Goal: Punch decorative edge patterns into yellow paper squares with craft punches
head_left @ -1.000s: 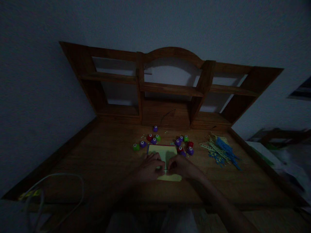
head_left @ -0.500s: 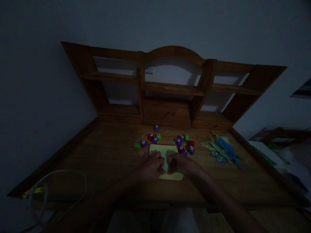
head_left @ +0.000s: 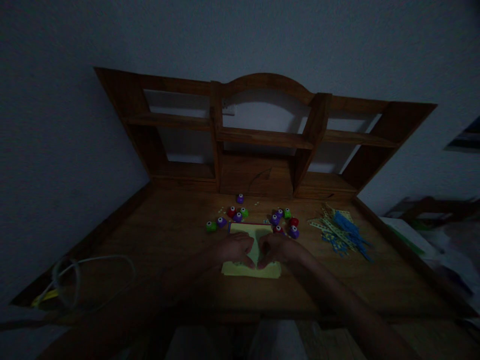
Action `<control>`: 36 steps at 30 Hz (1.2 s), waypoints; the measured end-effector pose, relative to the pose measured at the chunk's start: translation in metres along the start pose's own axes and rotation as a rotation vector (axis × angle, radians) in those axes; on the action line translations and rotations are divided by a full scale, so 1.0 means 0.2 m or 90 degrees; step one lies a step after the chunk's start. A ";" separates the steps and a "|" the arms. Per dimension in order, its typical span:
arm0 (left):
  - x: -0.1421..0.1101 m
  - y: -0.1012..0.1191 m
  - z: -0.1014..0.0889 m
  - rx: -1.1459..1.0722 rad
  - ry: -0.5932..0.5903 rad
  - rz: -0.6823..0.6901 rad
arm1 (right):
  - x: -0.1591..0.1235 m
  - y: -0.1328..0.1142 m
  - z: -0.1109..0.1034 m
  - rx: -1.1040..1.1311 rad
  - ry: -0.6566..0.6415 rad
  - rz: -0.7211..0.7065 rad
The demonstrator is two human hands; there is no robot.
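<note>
A pale yellow sheet of paper (head_left: 250,273) lies on the desk in front of me, over something with a red and blue edge. My left hand (head_left: 238,248) rests on its left half, fingers curled and thumb pointing inward. On the right half is my right hand (head_left: 276,248), fingers bent in a pinch. The two thumb tips almost meet near the middle of the sheet. Dim light and small size hide whatever lies between the fingertips. Small paper punches in purple (head_left: 294,232), green (head_left: 211,226) and red (head_left: 294,221) stand just beyond the sheet.
Punched yellow strips (head_left: 322,226) and blue strips (head_left: 347,226) lie heaped at the right, with tiny paper bits around. A wooden shelf unit (head_left: 258,172) rises at the back of the desk (head_left: 168,220). A pale cable (head_left: 105,257) loops at the left.
My left hand has shifted slightly left, baring more of the paper's lower left corner. Both thumbs now sit lower on the sheet. The cable at the left has changed shape.
</note>
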State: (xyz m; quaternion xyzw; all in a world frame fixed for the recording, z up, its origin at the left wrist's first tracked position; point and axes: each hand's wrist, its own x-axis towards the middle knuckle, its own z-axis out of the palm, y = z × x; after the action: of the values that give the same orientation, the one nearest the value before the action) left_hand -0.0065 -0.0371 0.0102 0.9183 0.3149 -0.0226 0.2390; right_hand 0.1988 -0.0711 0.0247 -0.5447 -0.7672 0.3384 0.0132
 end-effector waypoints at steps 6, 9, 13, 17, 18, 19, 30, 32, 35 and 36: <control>0.00 0.00 -0.01 -0.009 -0.017 -0.004 | 0.09 -0.03 -0.08 -0.154 -0.114 -0.031; 0.01 0.02 -0.05 -0.005 -0.046 -0.003 | 0.11 -0.09 -0.14 -0.229 -0.181 -0.021; 0.00 0.01 -0.08 0.003 -0.075 0.008 | 0.11 -0.17 -0.18 -0.295 -0.236 -0.026; -0.01 -0.05 -0.08 -0.003 -0.075 0.040 | 0.10 -0.19 -0.19 -0.336 -0.235 -0.047; -0.01 -0.06 -0.08 -0.006 -0.085 0.044 | 0.10 -0.18 -0.19 -0.347 -0.233 -0.049; -0.01 -0.07 -0.09 -0.010 -0.099 0.049 | 0.10 -0.17 -0.19 -0.354 -0.229 -0.055; 0.02 -0.03 -0.19 -0.008 -0.216 0.076 | 0.11 -0.09 -0.19 -0.282 -0.225 -0.054; 0.01 0.01 -0.18 0.002 -0.188 0.054 | 0.11 -0.12 -0.20 -0.263 -0.283 -0.051; 0.00 0.06 -0.14 0.022 -0.116 0.028 | 0.10 -0.15 -0.22 -0.256 -0.333 -0.049; 0.00 0.07 -0.13 0.026 -0.086 0.017 | 0.10 -0.15 -0.23 -0.256 -0.337 -0.048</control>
State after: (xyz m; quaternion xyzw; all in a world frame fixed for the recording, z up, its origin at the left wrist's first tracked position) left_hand -0.0016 -0.0348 0.0389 0.9235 0.2850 -0.0873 0.2414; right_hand 0.1825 -0.0368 0.0689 -0.4009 -0.8151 0.3089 -0.2819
